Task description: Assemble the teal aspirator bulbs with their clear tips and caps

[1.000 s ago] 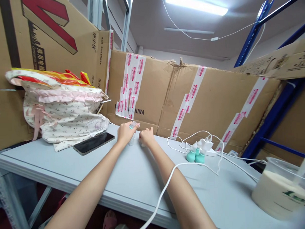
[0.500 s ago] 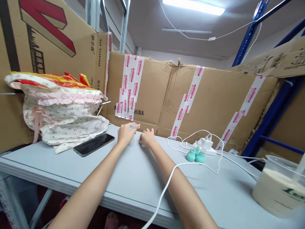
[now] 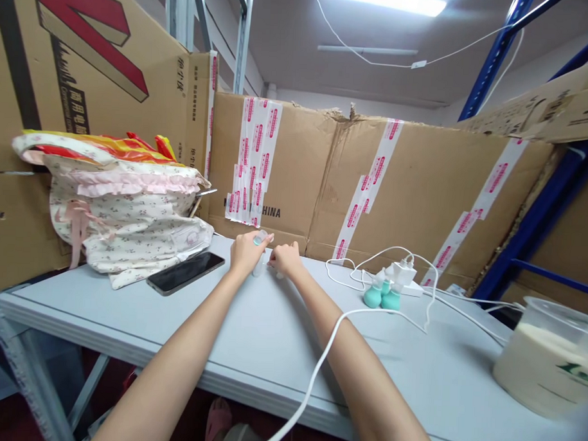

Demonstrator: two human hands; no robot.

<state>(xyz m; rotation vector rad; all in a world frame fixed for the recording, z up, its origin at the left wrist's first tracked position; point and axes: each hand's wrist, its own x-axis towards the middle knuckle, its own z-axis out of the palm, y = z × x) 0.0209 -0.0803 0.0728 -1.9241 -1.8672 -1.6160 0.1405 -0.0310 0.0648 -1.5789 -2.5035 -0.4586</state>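
Near the back of the table, my left hand [image 3: 246, 252] is wrapped round a clear, tube-like container [image 3: 258, 267]. Its translucent top, with a teal tint, sticks out above the thumb. My right hand [image 3: 285, 259] is just beside it, palm down with fingers curled and pinched. Something small and whitish shows under those fingers, too hidden to name. To the right stand several teal bulb-shaped pieces [image 3: 382, 297] with clear tips, apart from both hands.
A black phone [image 3: 185, 272] and a floral cloth bag [image 3: 130, 215] lie at the left. White cables run to a charger plug [image 3: 402, 273], and one white cable [image 3: 312, 382] crosses over my right forearm. A cup of pale drink [image 3: 544, 364] stands at the right. Cardboard [image 3: 286, 169] walls the back.
My right hand has turned slightly, its fingers nearer the clear container. My left hand keeps its grip. The whole view has shifted a little.
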